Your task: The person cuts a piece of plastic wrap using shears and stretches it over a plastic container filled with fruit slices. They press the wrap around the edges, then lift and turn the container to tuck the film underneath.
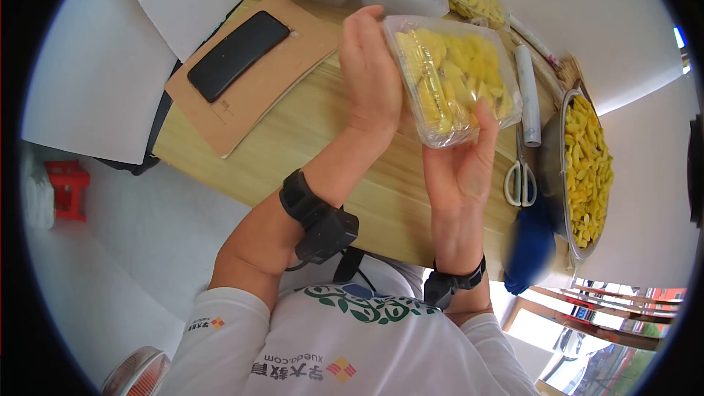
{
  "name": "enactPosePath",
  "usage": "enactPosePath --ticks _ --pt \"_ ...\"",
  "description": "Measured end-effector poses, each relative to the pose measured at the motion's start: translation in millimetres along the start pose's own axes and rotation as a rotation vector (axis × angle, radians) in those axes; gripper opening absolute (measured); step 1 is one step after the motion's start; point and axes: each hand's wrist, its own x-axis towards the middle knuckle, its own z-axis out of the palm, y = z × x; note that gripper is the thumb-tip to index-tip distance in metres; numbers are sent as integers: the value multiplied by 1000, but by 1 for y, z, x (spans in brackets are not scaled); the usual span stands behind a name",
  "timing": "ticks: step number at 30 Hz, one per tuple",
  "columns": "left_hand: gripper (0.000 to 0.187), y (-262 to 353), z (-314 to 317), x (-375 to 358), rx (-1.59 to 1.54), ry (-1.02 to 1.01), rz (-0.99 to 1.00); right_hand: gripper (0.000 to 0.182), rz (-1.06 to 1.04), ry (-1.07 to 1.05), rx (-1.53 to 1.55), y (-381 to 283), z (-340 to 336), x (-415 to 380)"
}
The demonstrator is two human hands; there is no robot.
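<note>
Gripping the rectangular clear plastic tray (444,138) of yellow pieces (462,73) at one o'clock, the right hand (462,165) pinches it, thumb in front; the left hand (372,66), uncurled, braces its nine-o'clock side. One-sided support could tip it; thumb pressure might tear the clear film (431,73), spilling pieces.

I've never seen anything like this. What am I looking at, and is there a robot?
There is no robot: a person works bare-handed. The single picture comes from a camera worn on the head, looking down. The right hand grips a film-wrapped plastic tray of yellow pieces; the left hand is beside it. On the wooden table lie a phone on brown cardboard, scissors and a white roll, near a metal bowl of more yellow pieces. Black devices are strapped to both forearms.
</note>
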Motion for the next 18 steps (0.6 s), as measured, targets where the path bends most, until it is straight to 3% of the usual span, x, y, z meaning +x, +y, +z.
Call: enactPosePath --ticks 3,10,12,18 --pt "40 1 1 -2 -30 -126 24 48 -32 -23 2 0 4 -2" --pt "39 -3 -5 1 16 -174 -54 49 -53 -18 -48 3 0 -6" --pt "38 -1 -5 2 -107 -146 -218 49 -58 -19 -54 5 -1 -8" --pt "34 -13 -4 -6 44 -84 -71 51 -72 -16 -53 5 -1 -7"
